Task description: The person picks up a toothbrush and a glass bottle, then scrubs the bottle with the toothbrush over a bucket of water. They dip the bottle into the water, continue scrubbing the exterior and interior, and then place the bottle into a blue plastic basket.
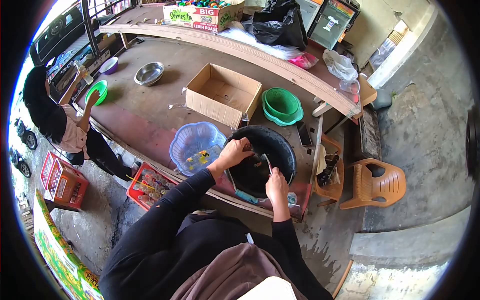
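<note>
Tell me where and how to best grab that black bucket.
Probably by the blue handle grip on the black bucket, coming from the wearer's side: the grip lies on that side, outside the wide, round opening, so it could likely be grasped without reaching inside.

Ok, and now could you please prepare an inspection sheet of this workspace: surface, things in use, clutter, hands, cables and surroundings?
Surface: brown table, visibly worn.
Job's things: black bucket near the front edge; slim tool at its opening.
Clutter: blue basin with printed clear plastic inside; open cardboard box; green basins; metal bowls; phone near the right edge.
Hands: right hand grips the slim tool; left hand at the bucket's opening, its hold unclear.
Cables: nothing seen.
Surroundings: another person at the table's left end; red crate in front; brown chair to the right.
</note>
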### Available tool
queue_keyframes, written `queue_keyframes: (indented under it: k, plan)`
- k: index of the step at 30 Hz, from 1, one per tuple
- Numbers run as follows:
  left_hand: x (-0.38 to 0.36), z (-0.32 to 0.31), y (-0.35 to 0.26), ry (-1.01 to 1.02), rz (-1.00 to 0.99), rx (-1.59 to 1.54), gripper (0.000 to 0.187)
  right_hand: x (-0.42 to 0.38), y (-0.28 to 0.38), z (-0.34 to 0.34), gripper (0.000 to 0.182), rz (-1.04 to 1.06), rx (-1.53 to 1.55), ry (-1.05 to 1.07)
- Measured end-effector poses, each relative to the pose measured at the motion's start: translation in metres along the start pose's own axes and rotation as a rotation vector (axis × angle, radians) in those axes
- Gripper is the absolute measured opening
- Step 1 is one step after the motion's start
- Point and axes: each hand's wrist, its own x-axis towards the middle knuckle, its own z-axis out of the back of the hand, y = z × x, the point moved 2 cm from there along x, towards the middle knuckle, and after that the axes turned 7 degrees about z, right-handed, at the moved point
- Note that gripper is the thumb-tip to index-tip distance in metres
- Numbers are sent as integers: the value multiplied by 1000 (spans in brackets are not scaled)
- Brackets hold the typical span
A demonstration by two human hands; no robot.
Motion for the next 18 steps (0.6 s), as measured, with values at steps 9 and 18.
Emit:
queue_keyframes:
  k: [9,18]
  plan:
    - [-1,0,0,32,34,31,31,-8,0,-3,15,50,-4,23]
    - [-5,4,-6,4,22,-9,31,-14,6,1,15,69,-16,35]
